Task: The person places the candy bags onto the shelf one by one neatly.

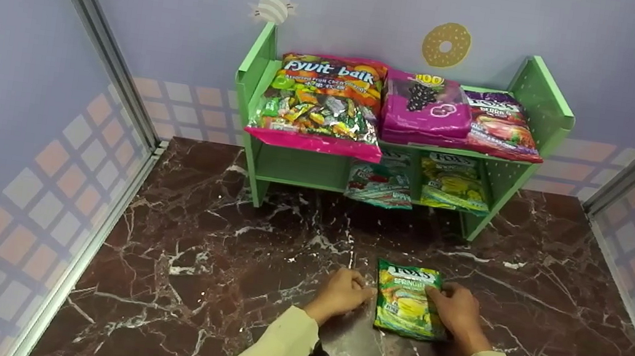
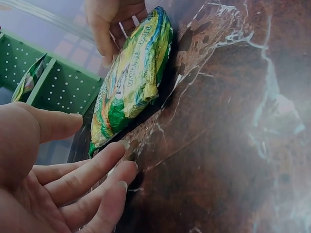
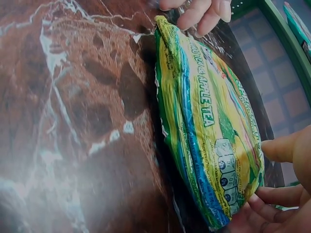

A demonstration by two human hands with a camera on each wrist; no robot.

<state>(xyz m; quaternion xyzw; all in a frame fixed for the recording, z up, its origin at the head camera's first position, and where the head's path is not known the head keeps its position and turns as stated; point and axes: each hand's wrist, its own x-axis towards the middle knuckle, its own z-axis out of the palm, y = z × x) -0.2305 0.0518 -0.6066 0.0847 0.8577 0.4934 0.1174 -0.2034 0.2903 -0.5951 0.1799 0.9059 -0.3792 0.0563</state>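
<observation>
A green and yellow Fox's candy bag [image 1: 407, 302] lies on the dark marbled surface in front of the shelf. My right hand [image 1: 456, 312] pinches its right edge, thumb on the printed face and fingers at the side and underneath, as the right wrist view shows. My left hand [image 1: 343, 293] is just left of the bag, not gripping it. In the left wrist view the left fingers [image 2: 92, 182] are spread and loosely bent beside the bag's near corner, with the thumb held apart.
Behind the bag stands a green two-tier shelf [image 1: 306, 170]. Its top holds a Fyvit baik candy bag [image 1: 321, 104], a purple grape pack [image 1: 426, 109] and a red Fox's bag [image 1: 502, 126]. Below lie a teal bag [image 1: 380, 180] and a yellow Fox's bag [image 1: 454, 185]. Panels enclose both sides.
</observation>
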